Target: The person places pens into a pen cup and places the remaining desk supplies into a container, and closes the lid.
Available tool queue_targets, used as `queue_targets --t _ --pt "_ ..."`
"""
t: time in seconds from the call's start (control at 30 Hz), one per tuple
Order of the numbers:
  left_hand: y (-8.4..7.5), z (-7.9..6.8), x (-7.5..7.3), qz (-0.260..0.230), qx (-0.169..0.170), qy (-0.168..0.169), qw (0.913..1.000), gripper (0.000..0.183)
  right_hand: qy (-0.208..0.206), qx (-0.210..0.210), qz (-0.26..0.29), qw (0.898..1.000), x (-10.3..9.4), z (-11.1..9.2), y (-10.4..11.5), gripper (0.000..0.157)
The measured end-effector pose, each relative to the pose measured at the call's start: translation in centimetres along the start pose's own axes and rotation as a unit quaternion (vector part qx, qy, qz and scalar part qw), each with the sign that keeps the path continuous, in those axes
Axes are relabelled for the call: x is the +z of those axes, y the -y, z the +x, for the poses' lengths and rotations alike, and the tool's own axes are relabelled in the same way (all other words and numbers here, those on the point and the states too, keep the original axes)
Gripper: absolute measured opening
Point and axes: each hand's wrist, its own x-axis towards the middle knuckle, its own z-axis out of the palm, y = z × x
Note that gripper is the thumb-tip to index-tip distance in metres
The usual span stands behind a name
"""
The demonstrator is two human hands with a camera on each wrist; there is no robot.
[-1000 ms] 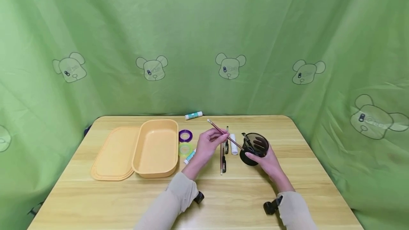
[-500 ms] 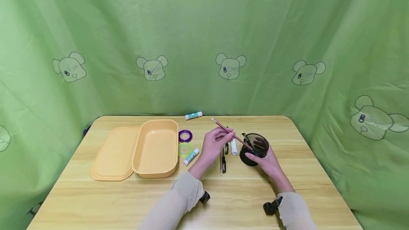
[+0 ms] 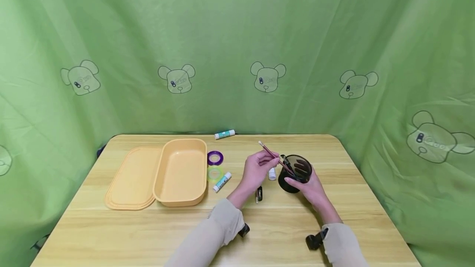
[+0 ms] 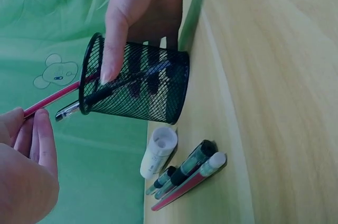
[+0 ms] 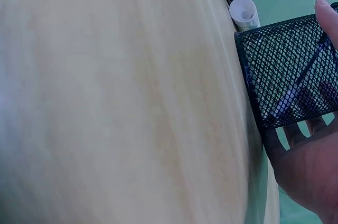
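In the head view my left hand [image 3: 256,172] pinches a reddish pencil [image 3: 265,148] with a white eraser end up. Its lower part slants into a black mesh pen cup [image 3: 287,183]. My right hand [image 3: 314,188] wraps round the cup from the right, thumb near the rim. A dark pen [image 4: 100,95] also leans inside the cup, as the left wrist view shows. On the table beside the cup lie a white tube [image 4: 158,152], a black-capped pen [image 4: 193,161] and a second red pencil [image 4: 185,186]. My left hand partly hides these in the head view.
Left of the hands stands an orange box [image 3: 179,202], its lid [image 3: 130,180] lying beside it. Purple [image 3: 209,158] and yellow-green [image 3: 209,173] tape rolls sit by the box. One glue stick [image 3: 222,182] lies near them, another [image 3: 224,134] at the back edge. Green curtains [image 3: 237,32] surround the table.
My left hand has moved right, sliding the pencil from beside the cup down into its mouth. The right hand and cup have stayed in place.
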Motion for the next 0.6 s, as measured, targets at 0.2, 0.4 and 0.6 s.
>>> queue_targets --t 0.2,0.4,0.6 --pt "0.7 -0.1 0.7 0.061 -0.004 0.004 0.9981 0.013 0.001 0.0 -0.009 1.0 0.0 0.0 -0.1 0.092" --pt "1.2 -0.3 1.1 0.101 0.003 0.012 0.9948 0.015 0.002 -0.001 -0.004 1.0 0.0 0.0 -0.1 0.092" --pt "1.4 -0.3 1.5 0.116 0.009 0.02 0.9931 0.018 0.006 -0.003 0.003 1.0 0.1 0.1 -0.1 0.091"
